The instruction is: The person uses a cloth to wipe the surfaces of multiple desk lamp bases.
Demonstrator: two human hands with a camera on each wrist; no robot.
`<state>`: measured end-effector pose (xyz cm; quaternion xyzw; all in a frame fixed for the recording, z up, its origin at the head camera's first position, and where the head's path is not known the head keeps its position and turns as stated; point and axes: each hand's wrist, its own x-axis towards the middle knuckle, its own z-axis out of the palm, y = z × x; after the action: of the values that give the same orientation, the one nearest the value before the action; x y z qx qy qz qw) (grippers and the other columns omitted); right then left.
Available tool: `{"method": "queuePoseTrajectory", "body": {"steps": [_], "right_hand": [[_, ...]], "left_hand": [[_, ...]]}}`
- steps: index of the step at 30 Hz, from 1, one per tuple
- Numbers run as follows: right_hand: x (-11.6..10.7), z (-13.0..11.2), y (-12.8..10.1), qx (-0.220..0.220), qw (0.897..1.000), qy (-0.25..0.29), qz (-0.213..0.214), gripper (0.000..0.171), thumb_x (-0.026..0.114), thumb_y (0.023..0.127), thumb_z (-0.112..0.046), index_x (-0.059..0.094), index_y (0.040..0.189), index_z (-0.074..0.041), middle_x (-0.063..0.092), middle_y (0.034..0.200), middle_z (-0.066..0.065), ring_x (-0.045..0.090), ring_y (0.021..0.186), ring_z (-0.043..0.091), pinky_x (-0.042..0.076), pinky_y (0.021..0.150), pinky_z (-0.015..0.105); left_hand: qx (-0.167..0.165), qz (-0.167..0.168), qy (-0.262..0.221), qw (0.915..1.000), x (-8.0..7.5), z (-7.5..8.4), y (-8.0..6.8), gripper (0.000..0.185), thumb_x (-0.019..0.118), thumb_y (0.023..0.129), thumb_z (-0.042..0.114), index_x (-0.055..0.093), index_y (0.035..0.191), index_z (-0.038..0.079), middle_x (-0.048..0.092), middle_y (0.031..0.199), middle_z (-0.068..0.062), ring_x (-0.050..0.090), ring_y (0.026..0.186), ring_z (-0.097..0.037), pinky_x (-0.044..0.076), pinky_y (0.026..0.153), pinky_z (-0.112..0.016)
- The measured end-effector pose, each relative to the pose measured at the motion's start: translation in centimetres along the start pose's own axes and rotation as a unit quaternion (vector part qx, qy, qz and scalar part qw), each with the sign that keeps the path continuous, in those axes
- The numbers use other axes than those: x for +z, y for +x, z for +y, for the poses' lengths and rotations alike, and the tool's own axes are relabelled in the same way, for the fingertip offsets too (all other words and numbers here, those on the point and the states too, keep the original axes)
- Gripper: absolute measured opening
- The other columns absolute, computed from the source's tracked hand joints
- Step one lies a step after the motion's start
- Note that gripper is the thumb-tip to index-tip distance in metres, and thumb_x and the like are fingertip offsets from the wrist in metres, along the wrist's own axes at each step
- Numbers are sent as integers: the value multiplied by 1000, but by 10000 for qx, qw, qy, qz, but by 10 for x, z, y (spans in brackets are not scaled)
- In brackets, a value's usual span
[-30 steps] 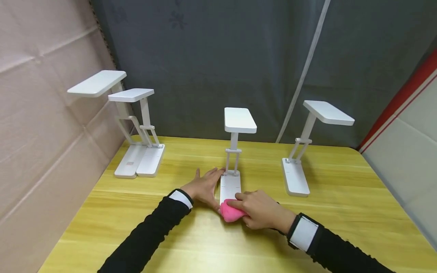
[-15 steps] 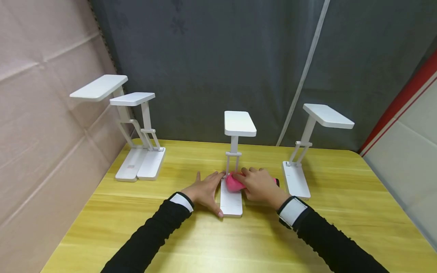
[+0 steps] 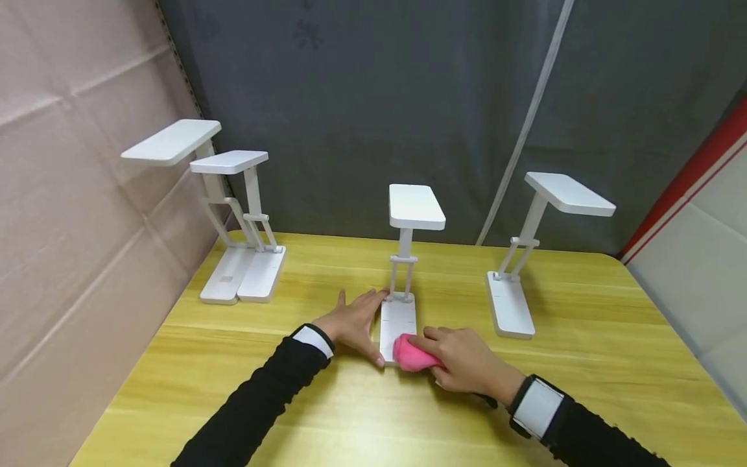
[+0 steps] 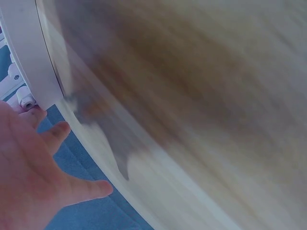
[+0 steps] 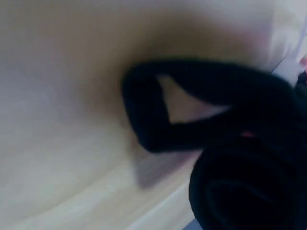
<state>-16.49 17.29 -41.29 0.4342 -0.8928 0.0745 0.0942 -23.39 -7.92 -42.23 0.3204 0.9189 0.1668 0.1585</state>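
Note:
A white folding desk lamp (image 3: 399,324) stands upright at the middle of the table. My left hand (image 3: 353,324) lies along the left side of its base, thumb and fingers spread, with fingertips touching the back and front of that edge. In the left wrist view the same spread hand (image 4: 43,177) is beside the white base (image 4: 31,48). My right hand (image 3: 467,363) grips a bunched pink cloth (image 3: 411,353) and presses it on the front end of the base. In the right wrist view a blurred dark strap (image 5: 201,81) hides most of that hand.
Two more white lamps (image 3: 262,275) stand side by side at the back left of the wooden table (image 3: 327,415). Another white lamp (image 3: 510,308) stands to the right. A dark curtain (image 3: 350,97) hangs behind the table, and a pale cloth wall (image 3: 87,227) borders the left.
My right hand has moved the pink cloth along the lamp base, from the front to the back near the hinge and then to the front again. The left hand has stayed at the base's edge.

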Motion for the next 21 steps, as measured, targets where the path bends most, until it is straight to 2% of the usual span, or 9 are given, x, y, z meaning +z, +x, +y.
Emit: {"method": "queuePoseTrajectory", "body": {"steps": [5,9,12,16,21], "right_hand": [[-16,-3,3,-152,9990,195,-377,48,68,72,-18,68,119,-16,61,90,-3,48,64,6,45,53,24],[-24,7,30,256,9995,-149,-76,47,67,72,-15,66,119,-13,60,88,2,52,62,12,45,49,28],[-17,13,50,513,9965,-635,173,45,67,75,-18,64,120,-13,60,88,4,53,60,16,43,44,29],[-1,12,62,486,9911,-1206,294,44,69,77,-25,64,119,-13,63,90,6,56,60,21,39,40,29],[11,8,63,229,9908,-1304,269,42,70,80,-29,65,118,-9,62,91,8,57,60,21,40,40,29]], "left_hand": [[17,-17,-128,9999,-1,1,0,139,84,48,67,10,154,15,16,158,-3,11,144,-23,-5,103,-68],[11,-7,-280,9996,0,0,0,137,85,48,64,11,154,16,17,158,-2,12,144,-23,-5,104,-68],[-14,-30,-325,9995,2,-1,1,137,86,49,63,10,154,16,18,158,-2,12,144,-23,-4,103,-69],[19,-94,-428,9990,5,0,2,137,85,50,64,10,154,15,16,158,-3,11,144,-23,-4,102,-70],[41,18,-499,9987,1,-2,2,136,86,50,62,12,154,15,16,158,-1,12,144,-23,-3,102,-70]]}}
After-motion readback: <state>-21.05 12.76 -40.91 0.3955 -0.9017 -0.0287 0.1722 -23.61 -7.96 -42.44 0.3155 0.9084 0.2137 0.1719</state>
